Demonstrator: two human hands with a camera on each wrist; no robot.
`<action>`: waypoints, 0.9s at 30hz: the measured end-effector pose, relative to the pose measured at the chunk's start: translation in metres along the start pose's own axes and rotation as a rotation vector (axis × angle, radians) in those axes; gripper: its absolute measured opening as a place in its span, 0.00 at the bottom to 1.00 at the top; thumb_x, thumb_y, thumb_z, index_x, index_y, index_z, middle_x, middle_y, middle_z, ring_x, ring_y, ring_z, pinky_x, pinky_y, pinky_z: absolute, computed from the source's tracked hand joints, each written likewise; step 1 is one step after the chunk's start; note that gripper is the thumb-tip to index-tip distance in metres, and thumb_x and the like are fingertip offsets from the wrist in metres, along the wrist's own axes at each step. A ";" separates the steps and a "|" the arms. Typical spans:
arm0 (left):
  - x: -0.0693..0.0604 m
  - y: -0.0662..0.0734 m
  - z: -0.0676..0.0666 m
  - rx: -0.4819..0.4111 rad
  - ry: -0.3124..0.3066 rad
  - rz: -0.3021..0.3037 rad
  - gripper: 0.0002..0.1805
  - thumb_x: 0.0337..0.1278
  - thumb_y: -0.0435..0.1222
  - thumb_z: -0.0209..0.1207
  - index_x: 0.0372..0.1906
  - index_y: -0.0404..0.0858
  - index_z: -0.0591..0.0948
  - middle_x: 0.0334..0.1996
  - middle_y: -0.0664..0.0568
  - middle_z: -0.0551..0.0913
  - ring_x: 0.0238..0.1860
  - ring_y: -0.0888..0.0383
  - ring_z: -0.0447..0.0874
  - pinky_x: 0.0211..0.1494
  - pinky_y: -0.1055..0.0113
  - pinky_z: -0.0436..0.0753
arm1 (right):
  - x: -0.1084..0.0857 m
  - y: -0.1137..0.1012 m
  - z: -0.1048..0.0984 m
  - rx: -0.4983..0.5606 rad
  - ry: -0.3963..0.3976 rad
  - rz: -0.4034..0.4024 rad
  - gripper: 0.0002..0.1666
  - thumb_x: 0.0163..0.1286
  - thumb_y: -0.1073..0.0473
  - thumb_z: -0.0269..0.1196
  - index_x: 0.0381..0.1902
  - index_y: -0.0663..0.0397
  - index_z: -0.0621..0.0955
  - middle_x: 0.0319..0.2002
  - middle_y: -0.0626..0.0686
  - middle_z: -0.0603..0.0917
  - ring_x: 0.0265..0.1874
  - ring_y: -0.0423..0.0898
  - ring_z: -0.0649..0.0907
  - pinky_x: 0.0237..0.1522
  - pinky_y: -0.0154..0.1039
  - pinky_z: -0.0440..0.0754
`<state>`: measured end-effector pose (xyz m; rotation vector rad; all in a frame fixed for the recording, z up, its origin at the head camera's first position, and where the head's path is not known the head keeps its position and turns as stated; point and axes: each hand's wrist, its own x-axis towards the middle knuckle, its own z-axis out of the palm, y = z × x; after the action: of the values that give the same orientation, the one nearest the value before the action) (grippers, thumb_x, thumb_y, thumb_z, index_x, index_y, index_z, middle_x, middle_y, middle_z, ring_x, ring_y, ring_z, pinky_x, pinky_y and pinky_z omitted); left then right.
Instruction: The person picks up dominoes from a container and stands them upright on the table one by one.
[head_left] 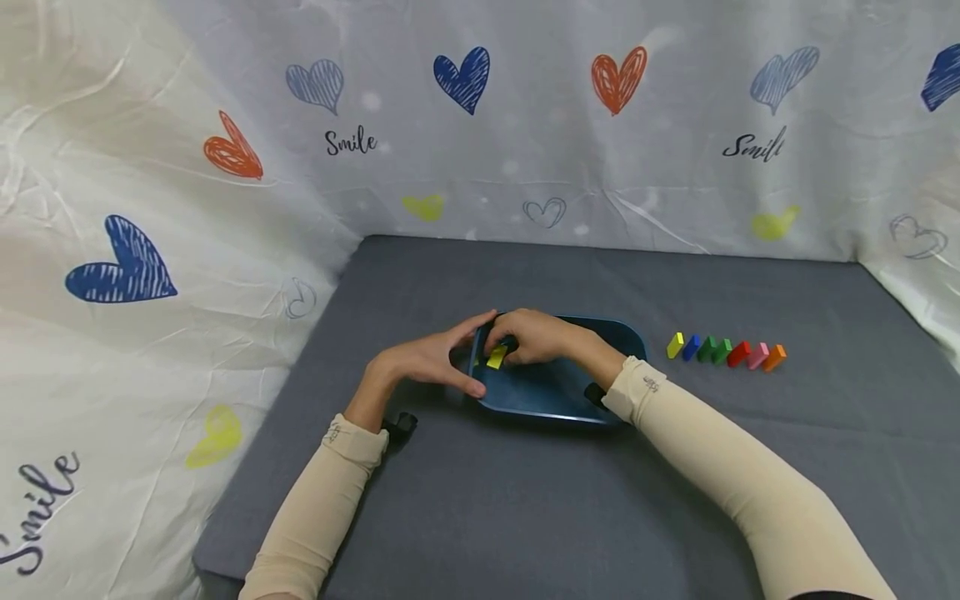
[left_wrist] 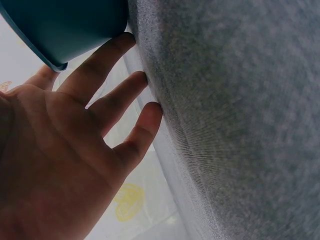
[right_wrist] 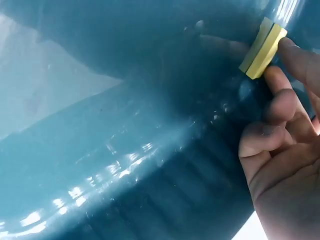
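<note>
A dark teal tray (head_left: 551,390) lies on the grey cloth. At its left end my left hand (head_left: 431,357) touches the rim, thumb at the near corner and a finger at the far corner. The left wrist view shows the spread fingers (left_wrist: 120,100) against the tray wall (left_wrist: 75,25) and the cloth. Inside the tray, near that same end, my right hand (head_left: 536,336) has a small yellow block (head_left: 497,357) at its fingertips. In the right wrist view the yellow block (right_wrist: 267,52) stands tilted, its far side hidden, while the other fingers curl inward.
To the right of the tray, a row of small upright blocks (head_left: 723,351) stands on the cloth in yellow, blue, green, red, pink and orange. A white curtain (head_left: 540,150) printed with hearts hangs behind the table (head_left: 487,500) and along its left side.
</note>
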<state>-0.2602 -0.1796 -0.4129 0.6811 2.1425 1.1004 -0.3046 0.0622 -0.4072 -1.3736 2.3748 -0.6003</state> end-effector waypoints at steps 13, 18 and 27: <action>0.002 0.001 -0.001 0.022 0.017 0.001 0.64 0.50 0.52 0.76 0.80 0.72 0.40 0.83 0.52 0.46 0.82 0.47 0.49 0.78 0.40 0.61 | -0.001 -0.005 0.004 -0.096 -0.021 0.009 0.14 0.63 0.64 0.72 0.47 0.49 0.89 0.49 0.50 0.86 0.48 0.45 0.82 0.55 0.46 0.83; 0.002 0.001 -0.002 0.026 0.022 -0.002 0.64 0.49 0.53 0.76 0.80 0.71 0.41 0.83 0.51 0.45 0.82 0.46 0.48 0.78 0.39 0.61 | 0.000 -0.007 0.004 -0.110 -0.028 0.010 0.13 0.63 0.63 0.73 0.46 0.48 0.89 0.48 0.50 0.87 0.47 0.45 0.83 0.54 0.45 0.84; 0.001 -0.002 0.000 0.025 0.009 -0.003 0.64 0.50 0.55 0.75 0.80 0.71 0.40 0.84 0.51 0.42 0.83 0.45 0.45 0.77 0.38 0.62 | -0.004 -0.001 -0.002 0.020 -0.024 -0.044 0.12 0.65 0.60 0.72 0.47 0.51 0.88 0.43 0.48 0.88 0.41 0.44 0.83 0.49 0.42 0.84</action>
<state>-0.2614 -0.1801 -0.4145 0.6853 2.1676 1.0787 -0.3026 0.0653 -0.4045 -1.4193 2.3194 -0.6144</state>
